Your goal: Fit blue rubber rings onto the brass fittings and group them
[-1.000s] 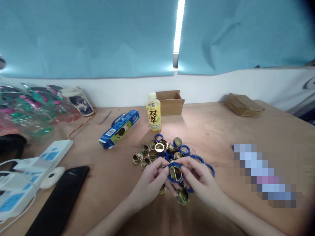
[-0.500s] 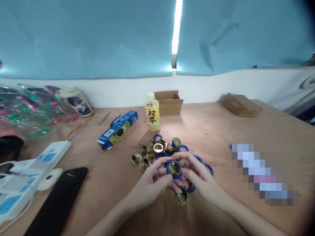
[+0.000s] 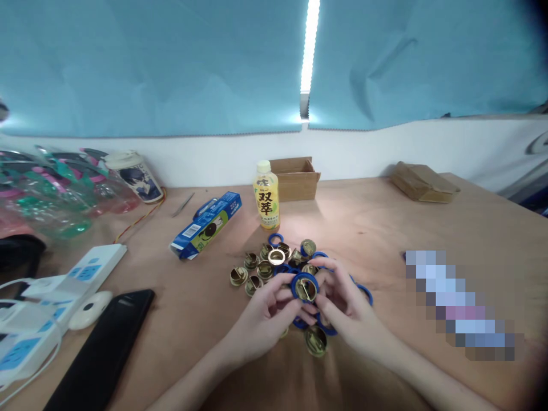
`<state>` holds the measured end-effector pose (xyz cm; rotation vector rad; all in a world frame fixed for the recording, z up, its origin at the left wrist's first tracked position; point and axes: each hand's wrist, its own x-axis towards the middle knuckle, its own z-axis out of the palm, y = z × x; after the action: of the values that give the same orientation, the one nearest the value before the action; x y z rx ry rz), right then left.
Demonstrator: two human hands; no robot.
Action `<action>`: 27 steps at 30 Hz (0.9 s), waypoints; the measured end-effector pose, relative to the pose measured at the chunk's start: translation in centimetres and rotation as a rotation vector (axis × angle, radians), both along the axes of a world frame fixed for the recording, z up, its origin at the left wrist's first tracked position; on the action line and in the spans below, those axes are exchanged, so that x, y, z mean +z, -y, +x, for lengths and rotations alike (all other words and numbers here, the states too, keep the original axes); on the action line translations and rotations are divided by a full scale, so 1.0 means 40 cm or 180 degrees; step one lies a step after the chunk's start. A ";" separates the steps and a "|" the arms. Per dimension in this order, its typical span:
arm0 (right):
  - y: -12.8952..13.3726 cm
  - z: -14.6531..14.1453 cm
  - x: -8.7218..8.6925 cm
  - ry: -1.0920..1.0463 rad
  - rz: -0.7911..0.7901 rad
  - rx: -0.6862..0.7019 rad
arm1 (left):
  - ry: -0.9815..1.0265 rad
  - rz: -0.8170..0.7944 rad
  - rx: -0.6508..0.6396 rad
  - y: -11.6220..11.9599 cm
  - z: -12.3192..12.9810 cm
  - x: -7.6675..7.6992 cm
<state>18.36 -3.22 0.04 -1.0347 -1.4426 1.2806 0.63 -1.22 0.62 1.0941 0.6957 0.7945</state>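
Note:
Between my two hands is a blue ring with a brass-coloured round piece [image 3: 305, 287] set inside it; a thin bar crosses its face. My left hand [image 3: 273, 311] pinches its left edge with thumb and fingers. From the other side, my right hand [image 3: 349, 299] has its thumb at the lower right edge, its fingers curled behind. Below and behind the hands, brass round pieces [image 3: 238, 275] and blue rings [image 3: 275, 240] lie in a loose heap, partly hidden by my fingers. One brass round piece [image 3: 315, 341] lies just below the hands.
A yellow drink bottle [image 3: 266, 200] stands behind the heap, before an open cardboard box [image 3: 297, 185]. To the left are a blue carton [image 3: 205, 225], a black phone [image 3: 103, 348], a power strip [image 3: 100, 265], spray bottles [image 3: 60, 200] and a cup [image 3: 136, 177]. A blurred-out object [image 3: 460, 305] lies right.
The blue ring with the brass piece has tilted slightly and its bar now shows more plainly. My right fingers have shifted a little around it. The surroundings look the same.

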 end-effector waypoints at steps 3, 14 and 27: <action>-0.010 0.010 0.005 0.0284 0.0234 -0.0026 | -0.0249 0.0368 0.0085 0.000 -0.004 -0.009; -0.018 0.021 0.006 0.1202 0.1279 -0.0172 | -0.0677 0.1071 0.0382 -0.005 -0.016 -0.036; -0.024 0.030 -0.018 0.1597 0.1898 -0.0392 | -0.0248 0.0659 0.0403 0.003 -0.015 -0.038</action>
<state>19.56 -2.24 -0.70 -1.0383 -1.9396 0.4476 0.05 -1.35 -0.89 1.2828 0.7663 0.9523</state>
